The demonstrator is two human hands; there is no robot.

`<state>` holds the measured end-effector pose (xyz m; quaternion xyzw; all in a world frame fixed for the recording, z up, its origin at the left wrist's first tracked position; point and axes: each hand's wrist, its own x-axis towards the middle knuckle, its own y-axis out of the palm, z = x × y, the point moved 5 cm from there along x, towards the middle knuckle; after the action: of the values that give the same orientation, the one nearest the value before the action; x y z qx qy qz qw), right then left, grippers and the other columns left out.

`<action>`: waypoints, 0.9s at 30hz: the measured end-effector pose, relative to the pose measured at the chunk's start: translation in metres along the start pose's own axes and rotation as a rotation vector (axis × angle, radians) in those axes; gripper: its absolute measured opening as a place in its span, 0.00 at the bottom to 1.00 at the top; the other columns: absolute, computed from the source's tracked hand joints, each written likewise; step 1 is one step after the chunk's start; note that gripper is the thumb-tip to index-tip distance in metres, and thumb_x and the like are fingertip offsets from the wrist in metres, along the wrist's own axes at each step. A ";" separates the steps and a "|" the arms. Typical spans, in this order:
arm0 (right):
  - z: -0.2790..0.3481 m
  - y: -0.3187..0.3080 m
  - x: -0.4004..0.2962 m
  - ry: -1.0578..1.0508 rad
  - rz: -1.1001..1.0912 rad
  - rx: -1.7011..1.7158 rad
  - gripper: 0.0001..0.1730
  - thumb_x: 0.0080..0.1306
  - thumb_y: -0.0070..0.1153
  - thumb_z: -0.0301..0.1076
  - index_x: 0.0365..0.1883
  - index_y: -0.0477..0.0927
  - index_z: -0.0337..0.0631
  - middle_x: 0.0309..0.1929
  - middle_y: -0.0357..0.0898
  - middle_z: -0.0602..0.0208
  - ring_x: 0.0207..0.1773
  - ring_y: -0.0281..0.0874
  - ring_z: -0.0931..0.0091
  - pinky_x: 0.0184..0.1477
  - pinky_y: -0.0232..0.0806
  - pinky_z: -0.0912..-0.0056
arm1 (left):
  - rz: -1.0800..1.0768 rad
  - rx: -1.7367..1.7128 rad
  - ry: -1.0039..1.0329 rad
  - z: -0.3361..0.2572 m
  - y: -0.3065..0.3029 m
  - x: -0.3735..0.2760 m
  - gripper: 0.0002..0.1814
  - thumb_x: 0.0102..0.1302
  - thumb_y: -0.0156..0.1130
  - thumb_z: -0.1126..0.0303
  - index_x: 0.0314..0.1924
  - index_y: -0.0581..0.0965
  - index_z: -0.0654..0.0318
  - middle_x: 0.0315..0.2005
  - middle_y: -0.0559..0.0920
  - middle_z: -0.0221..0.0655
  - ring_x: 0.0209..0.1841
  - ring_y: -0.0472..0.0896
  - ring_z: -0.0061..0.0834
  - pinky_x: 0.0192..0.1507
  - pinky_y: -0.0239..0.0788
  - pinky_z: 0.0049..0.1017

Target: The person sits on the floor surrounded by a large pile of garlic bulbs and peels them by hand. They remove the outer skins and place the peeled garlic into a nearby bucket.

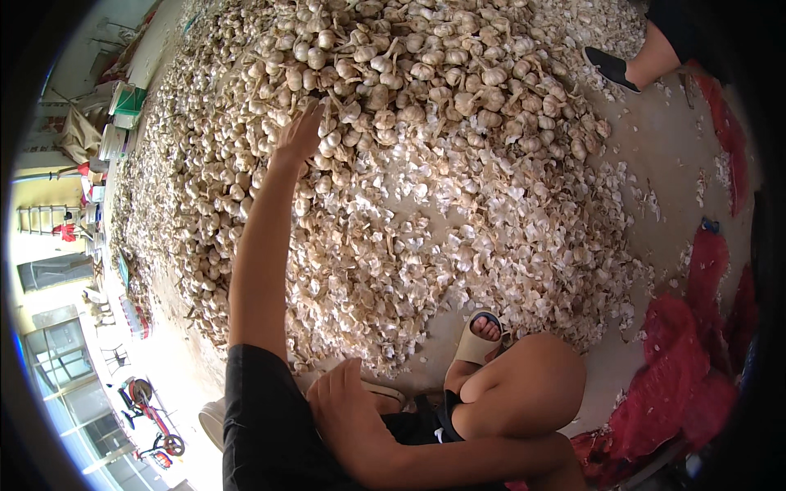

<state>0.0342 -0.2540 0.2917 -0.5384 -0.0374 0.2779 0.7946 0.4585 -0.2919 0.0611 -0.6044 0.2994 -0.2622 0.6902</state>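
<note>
My left hand (301,132) is stretched out over a large heap of garlic bulbs (424,70), its fingers straight and their tips among the bulbs. No bulb shows in its grasp, though the palm side is hidden. Drawn across my body, my right hand (347,399) lies against dark clothing beside my left sleeve (264,399). Its palm and whatever is under it are out of sight. Between the heap and my feet spreads a thick layer of loose papery garlic skins (393,264), with bits of dry stalk among them.
My sandalled foot (482,337) stands at the edge of the skins. Red mesh sacks (663,368) lie on the floor to the right. Another person's foot in a dark shoe (614,69) is at upper right. Buckets (116,123) and a small red bike (153,417) stand far left.
</note>
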 end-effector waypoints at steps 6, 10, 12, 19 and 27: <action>-0.014 -0.002 0.006 0.030 -0.006 0.006 0.21 0.67 0.52 0.38 0.52 0.79 0.32 0.48 0.80 0.52 0.55 0.76 0.59 0.63 0.62 0.48 | 0.019 0.226 -0.169 0.001 0.026 -0.010 0.21 0.67 0.59 0.78 0.60 0.75 0.58 0.64 0.71 0.45 0.54 0.82 0.36 0.48 0.81 0.37; -0.005 -0.004 0.007 0.033 -0.010 -0.025 0.22 0.67 0.53 0.38 0.53 0.80 0.32 0.50 0.80 0.52 0.55 0.77 0.58 0.64 0.63 0.47 | 0.120 0.310 -0.235 0.021 0.027 -0.034 0.11 0.70 0.59 0.71 0.50 0.81 0.61 0.48 0.82 0.43 0.45 0.85 0.34 0.44 0.78 0.37; 0.001 -0.002 0.006 0.044 -0.005 -0.057 0.22 0.67 0.53 0.38 0.54 0.80 0.32 0.50 0.80 0.51 0.56 0.77 0.58 0.64 0.63 0.46 | 0.147 0.236 -0.284 0.024 0.026 -0.049 0.09 0.72 0.56 0.68 0.41 0.83 0.61 0.37 0.85 0.41 0.45 0.85 0.37 0.48 0.76 0.41; 0.025 0.009 0.018 0.429 0.127 -0.755 0.23 0.68 0.54 0.38 0.56 0.80 0.32 0.52 0.81 0.51 0.57 0.77 0.57 0.65 0.64 0.43 | 0.037 -0.003 -0.138 0.004 -0.002 -0.147 0.12 0.69 0.58 0.64 0.36 0.82 0.64 0.40 0.85 0.43 0.49 0.82 0.43 0.49 0.75 0.44; 0.039 0.015 0.050 0.026 -0.056 -0.056 0.38 0.66 0.58 0.35 0.69 0.63 0.21 0.58 0.76 0.37 0.54 0.81 0.55 0.58 0.70 0.43 | 0.024 -0.287 -0.331 0.000 -0.124 -0.308 0.11 0.74 0.53 0.62 0.44 0.78 0.59 0.29 0.85 0.49 0.31 0.84 0.52 0.36 0.73 0.49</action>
<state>0.0563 -0.1932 0.2827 -0.5629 -0.0500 0.2473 0.7871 0.2482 -0.0855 0.2141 -0.7278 0.2234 -0.1060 0.6397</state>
